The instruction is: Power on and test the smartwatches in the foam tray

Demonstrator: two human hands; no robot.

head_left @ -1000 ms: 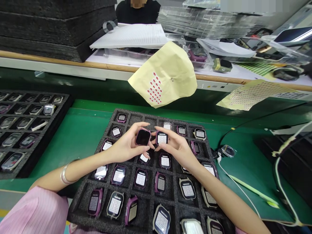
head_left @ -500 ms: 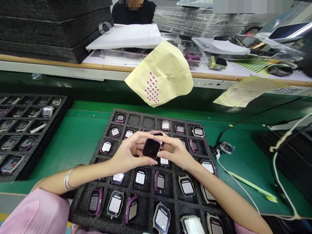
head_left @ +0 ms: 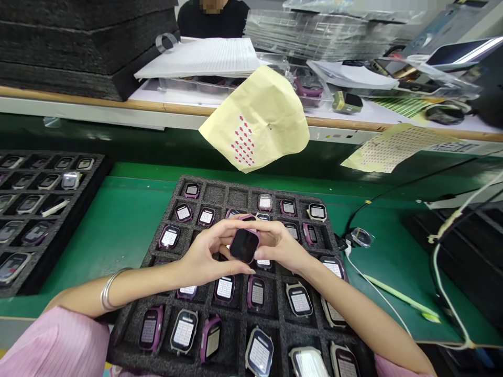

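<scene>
Between my two hands is a purple smartwatch without a strap [head_left: 244, 245], its dark screen tilted up toward me. My left hand [head_left: 210, 254] grips it from the left, fingers behind and at the top edge, with the thumb stretched out below. On the right side, my right hand [head_left: 281, 246] has its thumb on the watch's lower right edge and its fingers along the top. Beneath both hands lies a black foam tray [head_left: 231, 345], with several watches in its compartments, purple or pale-cased, many with lit screens.
Another foam tray of watches [head_left: 33, 262] lies at the left. A yellow sticker sheet [head_left: 271, 115] hangs from the shelf edge [head_left: 176, 108]. To the right are a white cable [head_left: 377, 296] and a green pen-like stick [head_left: 401, 297]. Beyond the shelf sits a person in black [head_left: 231, 21].
My left thumb has moved down off the watch's lower edge, so more of the case shows. The watch stays between both hands. The whole view has shifted slightly.
</scene>
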